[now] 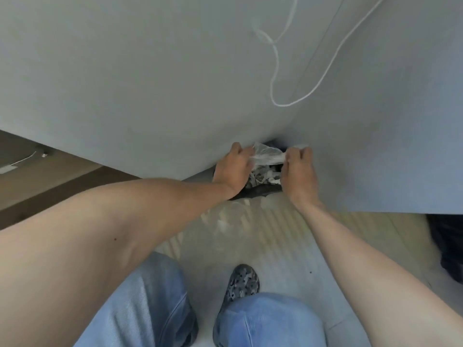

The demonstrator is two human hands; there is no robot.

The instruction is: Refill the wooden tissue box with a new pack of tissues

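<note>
Floor: pale floor (288,246) is seen under blue-jeaned knees (270,319).
Left hand (234,169): pinched on the clear plastic wrap (266,156).
Right hand (299,171): pinched on its other end.
Wrap: stretched sideways between both hands, above a dark bin (260,190).
Tissue box: not seen.

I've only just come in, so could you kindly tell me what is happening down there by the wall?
A person is bent over a dark waste bin that stands on the floor against a grey wall. The left hand and the right hand each pinch one end of a thin clear plastic wrapper, holding it stretched between them right above the bin, which already holds scraps. No tissue box or pack of tissues is in view. A white cable hangs loose on the wall above.
</note>
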